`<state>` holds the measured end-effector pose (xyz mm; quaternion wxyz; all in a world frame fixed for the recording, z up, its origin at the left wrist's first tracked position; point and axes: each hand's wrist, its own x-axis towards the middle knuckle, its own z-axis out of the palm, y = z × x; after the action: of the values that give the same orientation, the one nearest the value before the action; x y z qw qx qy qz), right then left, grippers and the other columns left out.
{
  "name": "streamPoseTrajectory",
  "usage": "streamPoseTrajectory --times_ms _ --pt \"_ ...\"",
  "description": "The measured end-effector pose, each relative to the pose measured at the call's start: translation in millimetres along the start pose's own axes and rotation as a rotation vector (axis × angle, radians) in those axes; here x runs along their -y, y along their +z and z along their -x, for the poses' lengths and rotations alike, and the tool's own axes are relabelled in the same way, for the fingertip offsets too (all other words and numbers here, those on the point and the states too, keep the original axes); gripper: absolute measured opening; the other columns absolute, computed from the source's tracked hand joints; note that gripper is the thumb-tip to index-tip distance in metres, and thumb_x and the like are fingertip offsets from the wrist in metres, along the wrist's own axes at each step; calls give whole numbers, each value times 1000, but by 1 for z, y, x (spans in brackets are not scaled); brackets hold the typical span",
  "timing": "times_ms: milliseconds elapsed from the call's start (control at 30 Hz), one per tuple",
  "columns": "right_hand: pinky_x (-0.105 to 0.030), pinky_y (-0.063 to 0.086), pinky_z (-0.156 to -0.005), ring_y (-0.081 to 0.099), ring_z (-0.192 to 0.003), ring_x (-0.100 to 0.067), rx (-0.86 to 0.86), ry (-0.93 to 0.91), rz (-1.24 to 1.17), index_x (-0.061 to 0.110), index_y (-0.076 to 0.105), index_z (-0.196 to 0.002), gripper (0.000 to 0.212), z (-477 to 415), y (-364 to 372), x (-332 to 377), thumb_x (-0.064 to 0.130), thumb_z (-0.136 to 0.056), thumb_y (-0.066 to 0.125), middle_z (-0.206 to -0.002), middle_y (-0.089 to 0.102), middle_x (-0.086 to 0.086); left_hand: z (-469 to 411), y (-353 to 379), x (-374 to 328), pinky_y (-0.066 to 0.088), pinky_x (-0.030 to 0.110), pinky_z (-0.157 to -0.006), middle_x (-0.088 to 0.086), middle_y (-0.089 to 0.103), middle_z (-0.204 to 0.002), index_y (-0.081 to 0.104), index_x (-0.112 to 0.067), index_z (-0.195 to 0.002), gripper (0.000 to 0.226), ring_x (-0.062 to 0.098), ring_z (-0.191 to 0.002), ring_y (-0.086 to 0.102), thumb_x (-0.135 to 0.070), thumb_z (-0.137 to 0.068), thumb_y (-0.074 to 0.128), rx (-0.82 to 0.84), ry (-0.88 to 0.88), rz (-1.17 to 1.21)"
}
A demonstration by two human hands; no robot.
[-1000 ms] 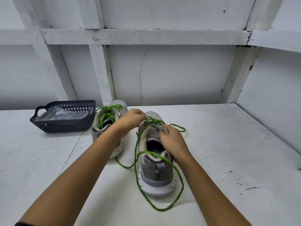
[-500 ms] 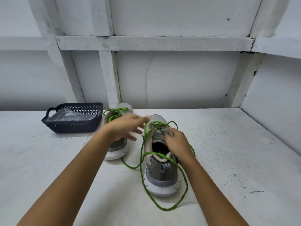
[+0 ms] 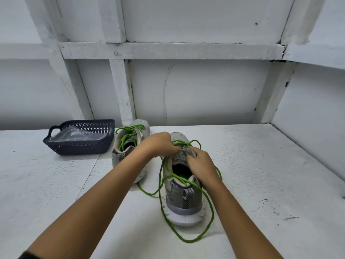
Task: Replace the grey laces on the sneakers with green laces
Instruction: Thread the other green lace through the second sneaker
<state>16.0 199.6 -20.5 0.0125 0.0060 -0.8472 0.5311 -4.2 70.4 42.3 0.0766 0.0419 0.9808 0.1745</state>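
Two grey sneakers stand on the white table (image 3: pixel 261 174), heels toward me. The right sneaker (image 3: pixel 182 199) has a green lace (image 3: pixel 209 208) threaded near its front, with long loose loops trailing round the heel and onto the table. My left hand (image 3: pixel 160 143) reaches over the front of this sneaker and pinches the lace at the eyelets. My right hand (image 3: pixel 200 162) grips the tongue and the lace just behind. The left sneaker (image 3: pixel 128 144) sits further back, with a green lace (image 3: pixel 127 136) in it.
A dark plastic basket (image 3: pixel 80 144) with a clear plastic bag inside stands at the back left, beside the left sneaker. White wooden walls and beams close off the back and right side of the table.
My left hand had let go and spread its fingers above the shoes; it has now come back to the front of the right sneaker and pinches the lace. My right hand stayed on the tongue.
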Motion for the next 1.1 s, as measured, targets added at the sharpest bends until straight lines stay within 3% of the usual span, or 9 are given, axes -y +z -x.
streamPoseTrajectory --times_ms 133,333,533,700,800,867,933,1033,1100 --pt "-31 45 -70 60 -91 -28 -3 9 -2 7 63 -106 24 0 0 -1 10 -91 44 -98 65 -13 1 -4 7 44 23 -49 5 54 -61 59 -4 -74 35 16 -52 51 -35 -91 57 9 26 36" --pt "-29 36 -63 55 -80 -25 -15 12 17 2 61 -103 22 -3 -1 0 11 -92 44 -97 64 -17 8 -6 28 56 21 -60 7 62 -74 58 -9 -96 20 12 -61 60 -15 -83 71 170 -6 529" --pt "-23 35 -57 54 -77 -20 -2 9 -4 4 62 -97 20 -2 -1 1 11 -94 43 -93 64 -11 22 -19 57 55 20 -61 2 61 -65 69 -7 -84 11 11 -59 57 -10 -90 59 95 -1 599" --pt "-21 32 -51 42 -61 -12 -9 10 41 3 57 -90 18 -1 -3 1 8 -93 41 -74 52 -4 45 -50 85 59 32 -75 12 67 -87 52 -10 -69 19 20 -82 69 -18 -68 69 -117 232 1528" --pt "-17 34 -53 48 -72 -14 -7 0 12 10 59 -93 18 -1 -1 1 9 -94 42 -81 55 -1 60 -67 96 57 24 -59 -2 54 -54 47 -17 -55 13 11 -53 59 -20 -67 52 -291 295 1806" --pt "-19 33 -55 48 -74 -15 1 -4 -4 12 55 -85 17 0 0 0 8 -93 41 -75 53 3 65 -76 101 33 14 -35 -8 31 -41 39 -21 -49 18 5 -33 31 -19 -66 44 -344 171 1740" --pt "-21 31 -53 44 -66 -11 0 -8 -8 15 50 -74 23 1 0 -1 7 -94 41 -68 48 5 62 -76 107 18 11 -32 -7 26 -39 34 -21 -53 27 4 -28 20 -15 -78 42 -355 -24 1383" --pt "-24 30 -52 41 -60 -12 3 -21 -17 20 42 -63 34 2 1 0 6 -93 41 -64 45 2 53 -65 92 29 15 -33 4 49 -48 48 -14 -75 22 9 -31 35 -19 -96 44 -195 -121 762" --pt "-23 30 -52 40 -60 -11 5 -30 -23 23 40 -63 35 1 1 1 5 -93 41 -65 44 4 39 -55 68 51 27 -52 5 66 -73 58 -17 -97 13 15 -59 60 -26 -97 48 -120 -39 417"
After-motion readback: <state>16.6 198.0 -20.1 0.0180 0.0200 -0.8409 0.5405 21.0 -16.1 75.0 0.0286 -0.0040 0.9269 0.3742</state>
